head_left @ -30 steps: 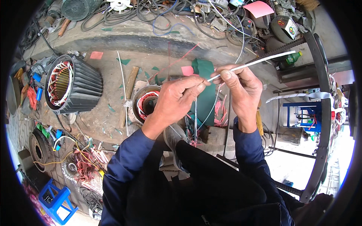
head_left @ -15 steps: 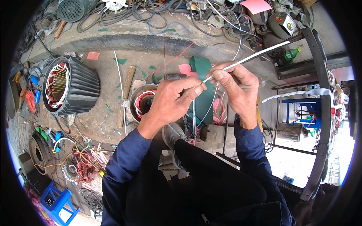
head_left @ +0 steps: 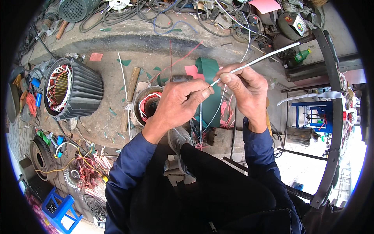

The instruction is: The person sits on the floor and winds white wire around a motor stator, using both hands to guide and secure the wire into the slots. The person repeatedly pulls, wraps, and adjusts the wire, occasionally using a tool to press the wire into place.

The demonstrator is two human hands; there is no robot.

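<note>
My right hand (head_left: 246, 90) pinches a long white sleeve tube (head_left: 269, 55) that slants up to the right. My left hand (head_left: 177, 105) meets it at the tube's lower end, thumb and finger pinched on a thin wire (head_left: 201, 117) that hangs straight down from there. Below the hands, on the ground, stands a small round motor stator (head_left: 146, 105) with red and white windings, beside a green sheet (head_left: 212, 87) of insulating paper.
A large ribbed black motor stator (head_left: 74, 89) lies at the left. A wooden-handled tool (head_left: 130, 97) lies by the small stator. Tangled cables (head_left: 167, 13) crowd the kerb at the top. A blue stool (head_left: 58, 208) is lower left, a blue frame (head_left: 313, 117) at the right.
Both hands and the tube shifted slightly left and up in the picture a second ago, then held still. The grip on tube and wire is the same.
</note>
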